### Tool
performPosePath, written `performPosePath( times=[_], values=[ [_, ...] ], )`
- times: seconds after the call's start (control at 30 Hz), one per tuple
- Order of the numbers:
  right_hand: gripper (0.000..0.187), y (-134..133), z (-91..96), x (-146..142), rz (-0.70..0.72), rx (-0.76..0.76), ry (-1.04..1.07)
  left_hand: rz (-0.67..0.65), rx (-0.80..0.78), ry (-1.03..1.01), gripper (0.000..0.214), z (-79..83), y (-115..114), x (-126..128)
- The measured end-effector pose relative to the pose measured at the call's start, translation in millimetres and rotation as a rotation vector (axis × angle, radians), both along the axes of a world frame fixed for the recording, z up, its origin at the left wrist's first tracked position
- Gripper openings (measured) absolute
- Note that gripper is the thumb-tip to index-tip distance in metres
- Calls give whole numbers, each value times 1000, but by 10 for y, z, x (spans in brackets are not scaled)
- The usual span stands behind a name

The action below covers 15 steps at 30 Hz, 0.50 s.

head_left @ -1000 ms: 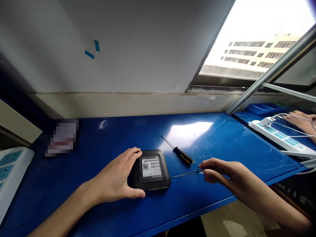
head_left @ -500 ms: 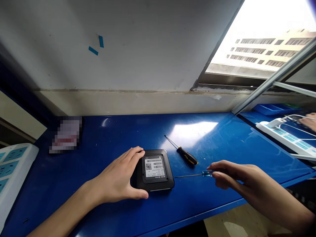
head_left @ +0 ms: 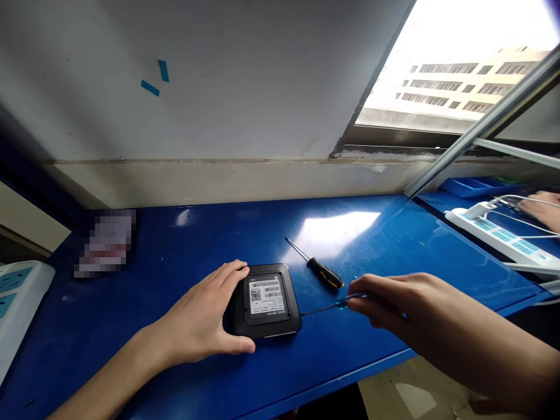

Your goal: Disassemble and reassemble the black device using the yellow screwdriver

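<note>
A small black square device [head_left: 265, 300] lies on the blue table [head_left: 175, 251] with its white barcode label facing up. My left hand [head_left: 202, 317] grips its left side, thumb along the front edge and fingers over the back corner. My right hand [head_left: 389, 303] pinches the blue handle of a thin screwdriver [head_left: 332, 305], held nearly level, its metal tip touching the device's right edge. A second screwdriver with a black and orange handle [head_left: 315, 266] lies on the table just behind, untouched.
A white power strip [head_left: 17, 303] lies at the table's left end, and a blurred card [head_left: 105, 242] rests at the back left. At far right, another person's hand [head_left: 542, 209] works near a white power strip [head_left: 494, 236] with cables. The table's front edge runs below my right wrist.
My right hand drew the blue screwdriver a little away from the device, then brought its tip back to the right edge. My left hand kept its hold on the device.
</note>
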State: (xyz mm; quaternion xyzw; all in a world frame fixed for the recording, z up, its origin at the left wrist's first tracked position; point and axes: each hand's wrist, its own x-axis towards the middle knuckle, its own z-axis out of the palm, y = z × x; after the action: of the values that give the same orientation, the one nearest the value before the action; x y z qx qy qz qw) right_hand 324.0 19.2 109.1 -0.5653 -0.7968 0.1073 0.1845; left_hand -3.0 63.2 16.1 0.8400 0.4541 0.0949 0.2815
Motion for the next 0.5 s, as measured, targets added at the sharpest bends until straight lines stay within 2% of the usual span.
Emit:
performPosePath(
  times=[0.03,0.1,0.2,0.37,0.43,0.5],
  values=[
    [34,23,42,-70,106,-53,-96,7,0,2,105,-9,-2,-1],
    [31,58,112,-191,221,-29,-197,17,7,3,106,-25,-5,-3],
    [32,77,166,-283,288,-15,-233,27,2,20,106,-20,-3,4],
    [35,83,138,-120,162,-156,-115,14,-28,58,107,62,2,48],
    [37,96,45,29,109,-243,-40,12,-34,68,107,84,3,55],
    [35,98,-129,184,69,-346,22,10,-35,65,106,84,4,48]
  ],
)
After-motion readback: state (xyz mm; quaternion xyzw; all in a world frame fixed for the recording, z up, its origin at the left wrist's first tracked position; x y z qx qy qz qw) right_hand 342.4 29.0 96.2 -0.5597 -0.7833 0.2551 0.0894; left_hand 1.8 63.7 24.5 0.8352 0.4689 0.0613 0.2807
